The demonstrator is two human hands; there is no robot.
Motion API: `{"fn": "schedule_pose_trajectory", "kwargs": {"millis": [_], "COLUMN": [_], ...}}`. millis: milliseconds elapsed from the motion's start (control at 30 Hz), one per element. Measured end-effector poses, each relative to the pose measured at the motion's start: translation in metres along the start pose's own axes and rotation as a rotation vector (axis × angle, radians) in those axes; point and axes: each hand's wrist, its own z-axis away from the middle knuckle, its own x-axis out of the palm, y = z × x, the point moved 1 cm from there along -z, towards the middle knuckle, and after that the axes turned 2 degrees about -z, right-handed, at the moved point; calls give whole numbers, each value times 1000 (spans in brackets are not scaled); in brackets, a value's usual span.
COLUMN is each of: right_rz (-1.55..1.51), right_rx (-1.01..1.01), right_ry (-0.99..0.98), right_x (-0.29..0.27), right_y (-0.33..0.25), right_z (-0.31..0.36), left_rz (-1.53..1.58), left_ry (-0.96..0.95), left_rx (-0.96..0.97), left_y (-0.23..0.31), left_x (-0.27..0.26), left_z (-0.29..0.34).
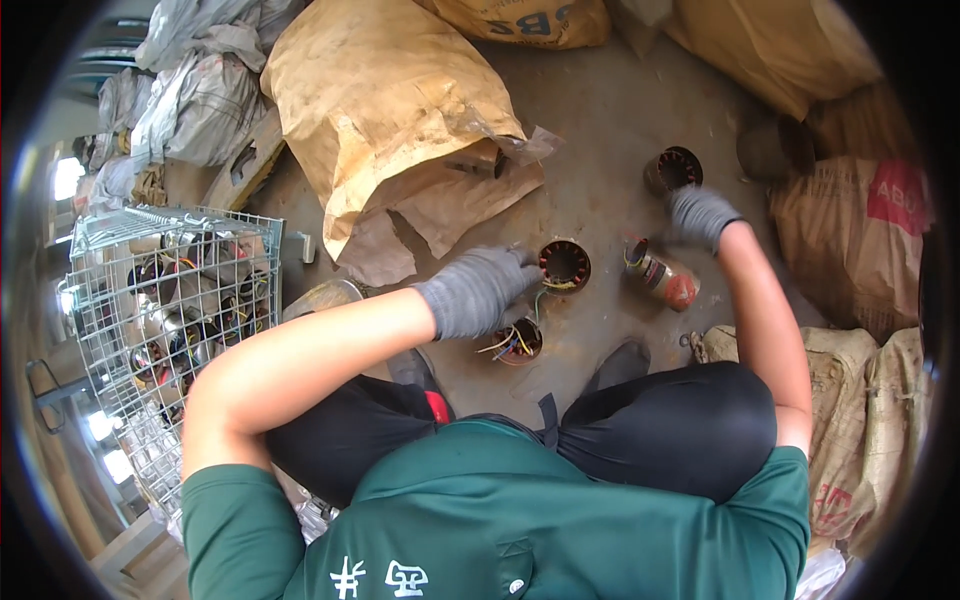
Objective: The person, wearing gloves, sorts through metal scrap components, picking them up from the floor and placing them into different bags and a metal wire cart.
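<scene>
Head view: left grip point(482, 290), gloved, fingers half-curled, beside wire-wound ring point(586, 268) at its three o'clock, on floor point(600, 120); hold cannot be told. Wired tube point(522, 350): left grip's five o'clock. Right grip point(704, 216): blurred, closure unclear; dark tube point(656, 178) at eleven, red-ended cylinder point(668, 282) at seven. Handling, advised: grasp outer walls, spare loose wires point(497, 346).

Dark-printed brown sack point(530, 24), red-labelled bag point(835, 235), white-lettered green shirt point(560, 520)

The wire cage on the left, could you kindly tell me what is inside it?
Inside the wire cage, jumbled round metal parts with coloured wires show through the mesh. Anything beneath the upper parts is covered.
</scene>
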Motion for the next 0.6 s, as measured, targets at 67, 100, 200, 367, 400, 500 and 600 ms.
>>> {"fn": "schedule_pose_trajectory", "kwargs": {"millis": [67, 100, 200, 367, 400, 500, 600], "right_rz": [43, 14, -3, -431, -425, -757, -1375], "right_rx": [-67, -76, 65, 52, 34, -93, -379], "right_ry": [-222, -288, -317, -12, 29, -22, 65], "right_x": [19, 44, 40, 100, 95, 72, 54], "right_y": [-24, -24, -39, -16, -22, -19, -22], "right_z": [8, 1, 21, 10, 9, 5, 0], "left_rz": [-1, 9, 105, 97, 108, 236, 239], "left_ry": [-64, -54, 135, 205, 206, 345, 404], "left_rx": [-59, -61, -98, -173, -151, -145, -108], "left_y": [21, 30, 44, 25, 23, 17, 13], "left_x": [-45, -61, -92, -103, -109, -107, -105], "left_z": [28, 41, 85, 110, 110, 109, 106]}}
